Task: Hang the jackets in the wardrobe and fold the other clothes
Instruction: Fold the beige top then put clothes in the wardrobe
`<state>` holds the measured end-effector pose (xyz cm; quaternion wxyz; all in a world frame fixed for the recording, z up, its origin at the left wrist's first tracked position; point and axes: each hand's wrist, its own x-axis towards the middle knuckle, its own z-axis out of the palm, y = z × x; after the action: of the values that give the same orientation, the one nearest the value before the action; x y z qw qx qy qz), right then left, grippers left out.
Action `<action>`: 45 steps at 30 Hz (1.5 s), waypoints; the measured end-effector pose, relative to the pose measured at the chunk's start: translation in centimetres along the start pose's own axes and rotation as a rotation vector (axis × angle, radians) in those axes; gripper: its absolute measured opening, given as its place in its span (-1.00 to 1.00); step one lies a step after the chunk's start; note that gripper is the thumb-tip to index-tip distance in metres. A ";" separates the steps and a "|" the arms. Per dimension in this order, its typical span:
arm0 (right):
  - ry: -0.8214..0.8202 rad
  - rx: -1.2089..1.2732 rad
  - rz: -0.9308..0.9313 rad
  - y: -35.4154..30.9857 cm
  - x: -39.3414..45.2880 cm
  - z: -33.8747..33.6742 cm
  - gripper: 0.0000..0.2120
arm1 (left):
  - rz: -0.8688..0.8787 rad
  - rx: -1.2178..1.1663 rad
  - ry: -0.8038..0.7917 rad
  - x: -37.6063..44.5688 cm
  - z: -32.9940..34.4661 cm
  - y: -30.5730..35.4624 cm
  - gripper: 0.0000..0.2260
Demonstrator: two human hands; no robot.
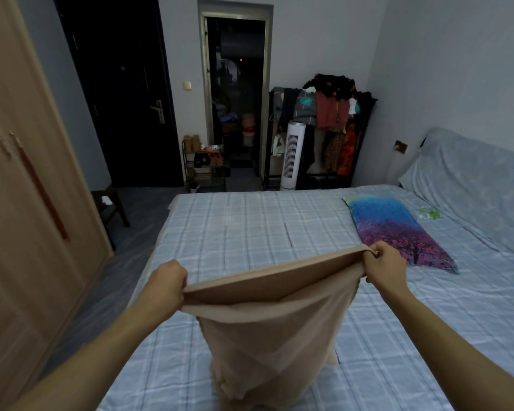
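Both fists, left hand (166,287) and right hand (385,266), grip soft beige garment (267,330), possibly fleece; bed (250,221) beneath.

We hold a soft beige fleece garment (267,315) stretched between our left hand (166,287) and right hand (385,269), fingers curled round its top edge, cloth hanging below them onto the blue checked bed sheet (250,226).

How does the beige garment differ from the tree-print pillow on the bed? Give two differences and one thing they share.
The beige garment is plain; the tree-print pillow is blue and purple. The garment hangs stretched between the left hand and right hand; the pillow lies flat, untouched. Both are over the checked bed.
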<state>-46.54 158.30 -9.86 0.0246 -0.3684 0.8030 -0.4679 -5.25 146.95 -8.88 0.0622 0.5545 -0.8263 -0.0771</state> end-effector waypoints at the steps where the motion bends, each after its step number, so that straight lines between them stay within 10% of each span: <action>1: 0.008 0.012 0.013 0.0 0.0 0.0 -0.81 | -0.014 -0.013 0.027 0.0 0.4 -0.6 -0.85; 6: 0.038 0.097 0.084 -0.2 0.2 0.2 -0.77 | -0.187 -0.202 0.124 0.4 1.9 -3.0 -0.93; 10: -0.002 0.180 0.115 -0.6 0.5 0.6 -0.74 | -0.502 -0.821 0.072 1.3 2.9 -3.5 -0.84; 16: -0.118 0.181 0.138 -0.5 0.4 0.9 -0.78 | -0.399 -1.206 0.201 2.0 2.4 -3.0 -0.78; 24: -0.378 0.440 0.148 -0.8 0.0 -0.4 -0.75 | -0.115 -0.863 0.122 1.8 1.6 -3.2 -0.62; 31: -0.164 0.110 -0.047 0.6 0.5 -0.1 -0.85 | -0.017 -0.545 0.438 1.5 2.0 -2.5 -0.70; 45: -0.047 0.179 -0.023 -0.6 2.2 0.4 -0.86 | -0.037 -0.605 0.445 2.3 -1.4 -4.0 -0.95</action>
<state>-47.63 156.45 -8.94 0.0711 -0.3848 0.7528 -0.5293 -2.25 143.29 -8.19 0.3999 0.5290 -0.7223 -0.1962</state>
